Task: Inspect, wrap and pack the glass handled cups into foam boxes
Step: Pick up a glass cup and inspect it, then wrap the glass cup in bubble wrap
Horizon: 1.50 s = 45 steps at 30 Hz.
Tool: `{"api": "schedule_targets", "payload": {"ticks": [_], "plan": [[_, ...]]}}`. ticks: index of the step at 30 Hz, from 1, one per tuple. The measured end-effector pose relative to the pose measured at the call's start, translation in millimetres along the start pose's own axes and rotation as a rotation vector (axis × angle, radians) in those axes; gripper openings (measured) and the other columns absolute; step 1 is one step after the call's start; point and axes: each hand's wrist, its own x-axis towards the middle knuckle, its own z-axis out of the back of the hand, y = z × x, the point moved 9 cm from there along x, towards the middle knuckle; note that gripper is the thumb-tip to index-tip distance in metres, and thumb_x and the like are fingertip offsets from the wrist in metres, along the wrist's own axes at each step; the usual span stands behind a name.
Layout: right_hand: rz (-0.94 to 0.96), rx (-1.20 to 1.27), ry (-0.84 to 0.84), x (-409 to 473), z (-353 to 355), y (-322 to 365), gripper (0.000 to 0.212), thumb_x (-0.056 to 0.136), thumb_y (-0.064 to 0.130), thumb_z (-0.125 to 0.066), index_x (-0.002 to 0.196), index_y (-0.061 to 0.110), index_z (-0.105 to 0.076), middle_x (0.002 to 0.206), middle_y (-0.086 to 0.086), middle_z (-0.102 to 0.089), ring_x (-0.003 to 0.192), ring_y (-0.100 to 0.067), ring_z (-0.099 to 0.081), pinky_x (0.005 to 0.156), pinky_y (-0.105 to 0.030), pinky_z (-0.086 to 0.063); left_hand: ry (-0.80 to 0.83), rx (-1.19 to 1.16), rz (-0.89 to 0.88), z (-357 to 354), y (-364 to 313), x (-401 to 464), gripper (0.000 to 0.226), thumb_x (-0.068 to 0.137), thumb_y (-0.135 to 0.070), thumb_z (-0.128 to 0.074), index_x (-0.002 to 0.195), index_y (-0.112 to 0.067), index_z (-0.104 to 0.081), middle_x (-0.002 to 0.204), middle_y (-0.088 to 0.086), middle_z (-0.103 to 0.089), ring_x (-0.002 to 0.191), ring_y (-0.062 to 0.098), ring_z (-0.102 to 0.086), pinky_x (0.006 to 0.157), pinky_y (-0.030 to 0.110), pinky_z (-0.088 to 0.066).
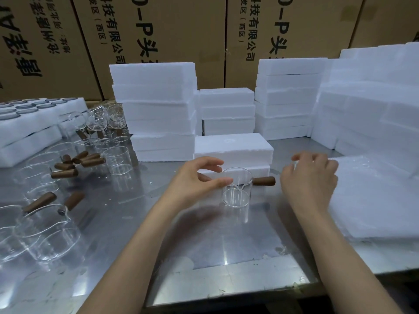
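From my remote seat I saw one glass cup (237, 189) standing upright on the metal table (204, 241), its brown wooden handle (264, 180) pointing right and a pour spout on the near rim. It stood just in front of a closed foam box (233, 147). My left grip (199, 180) was beside the cup, fingers loosely spread, with the thumb tip at the glass wall; I could not tell whether it truly touched. My right grip (310, 175) hovered just right of the handle, fingers gently curled and holding nothing, over the edge of a stack of white foam sheets (371, 200). More glass cups with wooden handles (45, 223) crowded the left side of the table, beside a foam tray (25, 123) with round pockets. Stacks of foam boxes (156, 109) lined the back, in front of printed cardboard cartons (181, 30).
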Motion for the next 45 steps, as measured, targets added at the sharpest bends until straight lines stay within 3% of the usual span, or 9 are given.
{"api": "schedule_targets", "payload": {"ticks": [5,8,16,22,29,34,38,42,45], "plan": [[-0.145,-0.210,0.243,6,-19,-32,0.037,0.087,0.012,-0.051,0.121,0.000,-0.046,0.127,-0.024,-0.046,0.116,-0.039,-0.037,0.089,-0.039,-0.033,-0.100,-0.043,-0.047,9,-8,0,0.011,0.077,-0.038,-0.075,0.085,-0.036,-0.068,0.081,-0.018,-0.069,0.068,0.013,-0.068,0.067,0.024,-0.051],[-0.142,-0.193,0.264,10,-21,-35,0.035,0.089,0.013,-0.052,0.124,0.008,-0.051,0.125,-0.020,-0.048,0.114,-0.038,-0.040,0.086,-0.037,-0.034,-0.125,-0.067,-0.078,11,-13,-1,0.005,0.078,-0.036,-0.074,0.077,-0.037,-0.070,0.081,-0.014,-0.070,0.062,0.012,-0.067,0.064,0.025,-0.050],[-0.112,-0.079,0.088,16,-8,-34,0.021,0.094,0.014,-0.052,0.106,0.013,-0.069,0.111,-0.019,-0.057,0.107,-0.038,-0.045,0.071,-0.034,-0.030,-0.120,-0.062,-0.100,10,-17,-2,0.005,0.080,-0.035,-0.074,0.078,-0.039,-0.071,0.084,-0.009,-0.070,0.059,0.009,-0.064,0.074,0.041,-0.056],[-0.208,0.013,0.163,20,-20,-43,0.015,0.090,0.015,-0.055,0.102,0.010,-0.064,0.111,-0.014,-0.061,0.101,-0.037,-0.055,0.080,-0.037,-0.040,-0.106,-0.055,-0.117,7,-18,-3,0.003,0.078,-0.040,-0.074,0.079,-0.039,-0.071,0.083,-0.009,-0.069,0.058,0.008,-0.062,0.075,0.045,-0.056],[-0.170,0.191,-0.067,23,-2,-33,0.021,0.093,0.032,-0.052,0.089,0.011,-0.053,0.101,-0.011,-0.058,0.090,-0.032,-0.054,0.074,-0.038,-0.038,-0.089,-0.057,-0.123,2,-19,-3,0.023,0.065,-0.060,-0.068,0.077,-0.041,-0.071,0.080,-0.012,-0.068,0.058,0.011,-0.058,0.073,0.046,-0.055],[0.106,0.429,-0.323,12,33,1,0.014,0.096,0.021,-0.050,0.098,0.008,-0.055,0.100,-0.008,-0.056,0.084,-0.024,-0.053,0.067,-0.034,-0.040,-0.110,-0.050,-0.126,2,-21,-4,0.011,0.074,-0.051,-0.068,0.075,-0.041,-0.071,0.077,-0.012,-0.070,0.066,0.027,-0.063,0.073,0.044,-0.055],[0.704,0.511,-0.491,-40,63,69,0.006,0.092,0.005,-0.054,0.092,0.009,-0.058,0.088,-0.010,-0.063,0.078,-0.025,-0.055,0.066,-0.036,-0.046,-0.055,-0.193,-0.139,-8,-28,-7,0.020,0.077,-0.051,-0.067,0.076,-0.032,-0.074,0.080,-0.009,-0.072,0.061,0.009,-0.063,0.067,0.029,-0.056],[1.101,0.432,-0.416,-93,54,118,0.017,0.092,0.005,-0.056,0.086,0.010,-0.071,0.088,-0.005,-0.070,0.075,-0.024,-0.062,0.062,-0.034,-0.047,0.032,-0.388,-0.063,-12,-27,-6,0.049,0.081,-0.064,-0.048,0.090,-0.025,-0.075,0.092,0.004,-0.074,0.086,0.016,-0.070,0.079,0.029,-0.056],[1.219,0.421,-0.340,-108,45,130,0.016,0.091,0.006,-0.058,0.085,0.011,-0.071,0.090,-0.001,-0.070,0.078,-0.022,-0.064,0.063,-0.031,-0.049,-0.008,-0.494,-0.026,-4,-22,-4,0.039,0.093,-0.049,-0.048,0.111,-0.020,-0.067,0.105,0.004,-0.074,0.097,0.016,-0.070,0.081,0.029,-0.055]]}}
